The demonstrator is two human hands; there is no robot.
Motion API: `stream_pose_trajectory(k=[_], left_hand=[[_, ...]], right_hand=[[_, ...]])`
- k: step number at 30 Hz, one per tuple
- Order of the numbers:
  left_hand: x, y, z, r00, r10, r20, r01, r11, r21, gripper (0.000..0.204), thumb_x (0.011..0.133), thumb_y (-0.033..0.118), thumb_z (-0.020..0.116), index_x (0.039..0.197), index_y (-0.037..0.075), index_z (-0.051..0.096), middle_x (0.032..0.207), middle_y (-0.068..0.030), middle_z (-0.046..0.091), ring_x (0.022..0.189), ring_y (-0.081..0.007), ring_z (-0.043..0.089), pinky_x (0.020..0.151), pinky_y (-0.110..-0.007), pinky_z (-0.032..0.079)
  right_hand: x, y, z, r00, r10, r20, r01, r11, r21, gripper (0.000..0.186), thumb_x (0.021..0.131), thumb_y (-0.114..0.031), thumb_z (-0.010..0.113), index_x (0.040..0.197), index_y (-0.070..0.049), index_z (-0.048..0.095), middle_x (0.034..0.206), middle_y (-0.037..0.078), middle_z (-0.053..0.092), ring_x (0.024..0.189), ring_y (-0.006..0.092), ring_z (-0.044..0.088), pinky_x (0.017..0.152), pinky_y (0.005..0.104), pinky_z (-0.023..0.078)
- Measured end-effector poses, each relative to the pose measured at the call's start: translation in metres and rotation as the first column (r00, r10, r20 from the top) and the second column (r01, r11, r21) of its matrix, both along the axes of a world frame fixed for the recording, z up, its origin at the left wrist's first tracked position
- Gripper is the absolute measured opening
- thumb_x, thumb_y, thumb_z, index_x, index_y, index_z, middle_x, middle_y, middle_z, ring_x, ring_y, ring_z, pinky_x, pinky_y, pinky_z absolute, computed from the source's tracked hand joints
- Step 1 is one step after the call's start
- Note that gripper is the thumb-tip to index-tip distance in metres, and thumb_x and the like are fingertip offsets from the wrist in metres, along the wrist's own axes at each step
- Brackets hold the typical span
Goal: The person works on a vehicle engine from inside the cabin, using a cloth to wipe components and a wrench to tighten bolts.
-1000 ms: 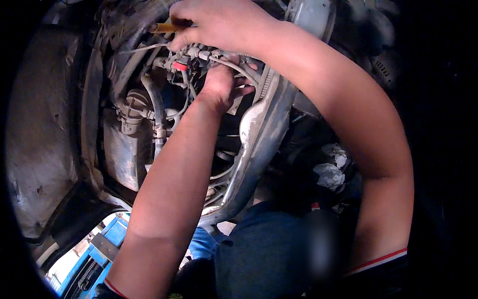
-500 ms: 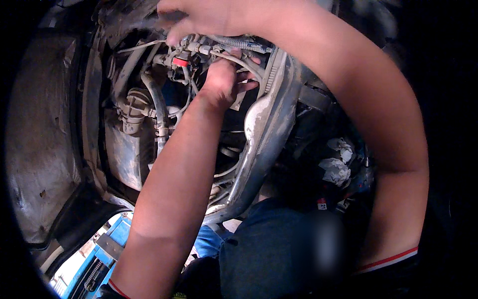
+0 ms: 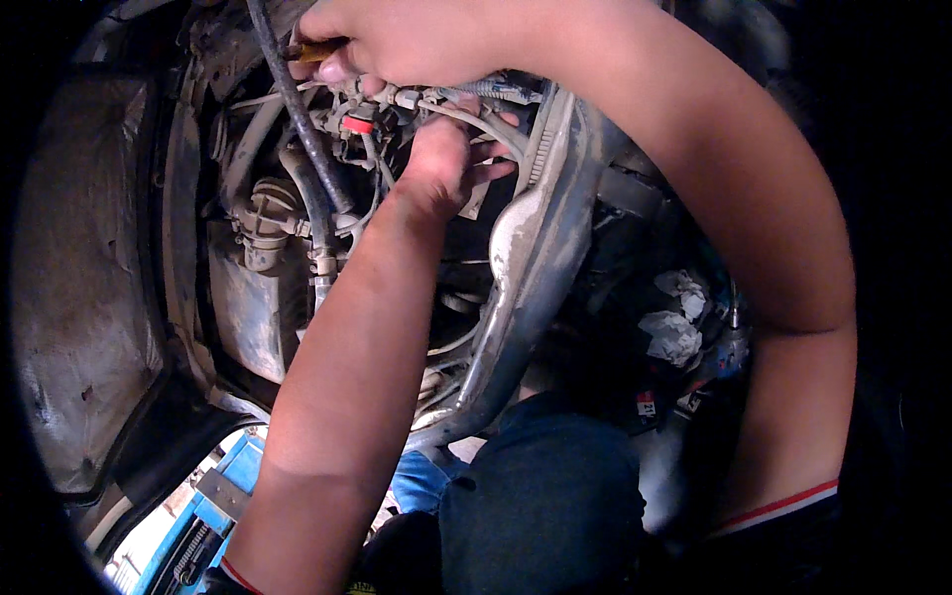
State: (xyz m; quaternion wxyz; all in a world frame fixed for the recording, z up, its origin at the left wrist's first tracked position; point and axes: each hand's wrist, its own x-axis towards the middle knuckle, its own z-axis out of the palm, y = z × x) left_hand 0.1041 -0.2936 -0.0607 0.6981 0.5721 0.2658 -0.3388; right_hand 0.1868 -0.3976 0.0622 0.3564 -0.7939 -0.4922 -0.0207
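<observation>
Over the top of an open engine bay, my right hand (image 3: 372, 45) curls closed around an amber-coloured piece (image 3: 317, 50), possibly a tool handle; most of it is hidden by the fingers. A long dark metal bar (image 3: 302, 119) slants down just left of those fingers, its upper end out of the picture. Whether hand and bar touch, I cannot tell. Deeper in the bay is my left hand (image 3: 441, 154), reaching behind a thin grey hose (image 3: 486, 124) with its fingers spread apart. Left of it sits a connector with a red band (image 3: 358, 125).
A dirty, rounded metal body edge (image 3: 516, 233) runs along the bay's right side. At left are a dusty dark panel (image 3: 84, 278) and a pipe housing (image 3: 268, 213). Crumpled white paper (image 3: 674, 337) and a person's blue-clad leg (image 3: 535, 496) show lower right; a blue frame (image 3: 213, 496) stands lower left.
The dark metal bar has come into view beside my right hand. That hand has shifted slightly left, and the amber piece now shows in its grasp. My left hand stays where it was.
</observation>
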Motion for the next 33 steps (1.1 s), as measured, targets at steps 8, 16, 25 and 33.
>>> stream_pose_trajectory(k=[8, 16, 25, 33], left_hand=[[-0.005, -0.003, 0.008, 1.0, 0.011, 0.029, -0.013, 0.999, 0.045, 0.036, 0.107, 0.038, 0.035, 0.115, 0.013, 0.058, 0.105, -0.0035, 0.068, 0.086, -0.0173, 0.061, 0.075, -0.037, 0.057], [-0.006, -0.003, 0.011, 0.999, 0.001, 0.039, -0.003, 0.998, 0.061, 0.034, 0.107, 0.039, 0.036, 0.116, 0.014, 0.057, 0.105, -0.0037, 0.068, 0.087, -0.0178, 0.061, 0.076, -0.037, 0.057], [0.0, 0.0, 0.001, 1.0, 0.007, 0.01, -0.007, 1.0, -0.017, 0.036, 0.105, 0.041, 0.039, 0.107, 0.015, 0.064, 0.094, -0.0033, 0.065, 0.08, -0.0183, 0.063, 0.067, -0.033, 0.054], [-0.005, 0.004, 0.002, 0.998, -0.014, 0.054, 0.013, 1.0, 0.016, 0.041, 0.105, 0.039, 0.034, 0.121, 0.01, 0.058, 0.109, -0.0054, 0.065, 0.083, -0.0216, 0.064, 0.073, -0.036, 0.055]], right_hand=[[-0.006, -0.004, -0.008, 0.995, -0.001, -0.103, 0.015, 0.99, 0.137, 0.013, 0.084, -0.014, 0.065, 0.085, -0.001, 0.065, 0.08, 0.019, 0.068, 0.084, 0.0417, 0.066, 0.074, 0.0488, 0.052], [-0.009, -0.006, -0.007, 0.979, -0.194, 0.059, 0.197, 0.98, -0.033, 0.022, 0.081, -0.018, 0.07, 0.087, 0.003, 0.064, 0.08, 0.021, 0.068, 0.082, 0.0419, 0.067, 0.076, 0.0491, 0.051], [-0.016, -0.012, 0.006, 0.953, 0.004, -0.302, -0.016, 0.999, -0.036, 0.016, 0.082, -0.014, 0.068, 0.089, 0.001, 0.067, 0.084, 0.018, 0.07, 0.084, 0.0386, 0.067, 0.075, 0.0454, 0.052], [-0.018, -0.016, -0.006, 0.988, -0.142, 0.06, 0.144, 0.989, -0.036, 0.019, 0.084, -0.02, 0.068, 0.087, -0.002, 0.068, 0.083, 0.02, 0.069, 0.085, 0.0398, 0.067, 0.077, 0.0479, 0.052]])
